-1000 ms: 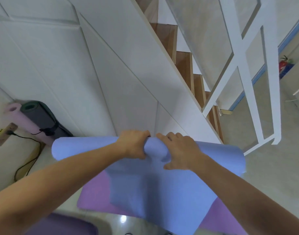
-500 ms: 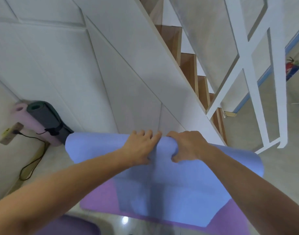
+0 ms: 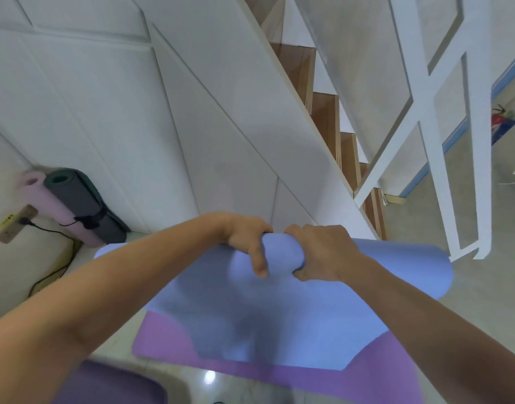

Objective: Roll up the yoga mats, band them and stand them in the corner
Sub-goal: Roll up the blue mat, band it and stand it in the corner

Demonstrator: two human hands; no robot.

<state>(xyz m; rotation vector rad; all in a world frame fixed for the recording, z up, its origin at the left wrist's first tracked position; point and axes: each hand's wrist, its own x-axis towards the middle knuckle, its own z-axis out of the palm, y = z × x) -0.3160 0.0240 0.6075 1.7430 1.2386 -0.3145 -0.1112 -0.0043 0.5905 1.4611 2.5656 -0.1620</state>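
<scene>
Left hand (image 3: pixel 246 243) and right hand (image 3: pixel 320 252) grip blue mat (image 3: pixel 279 310), fingers curled | roll lifted over purple mat (image 3: pixel 367 374) on floor | thumbs now tucked under, tighter than before | no writing readable

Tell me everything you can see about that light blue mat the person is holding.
The blue mat looks like soft, matte foam, periwinkle in colour. Its far end is rolled into a tube lying crosswise; the rest hangs loose over a purple mat on the floor. The left hand and right hand grip the roll's middle side by side, fingers curled round it, squeezing it narrower there. No band shows on it.
</scene>
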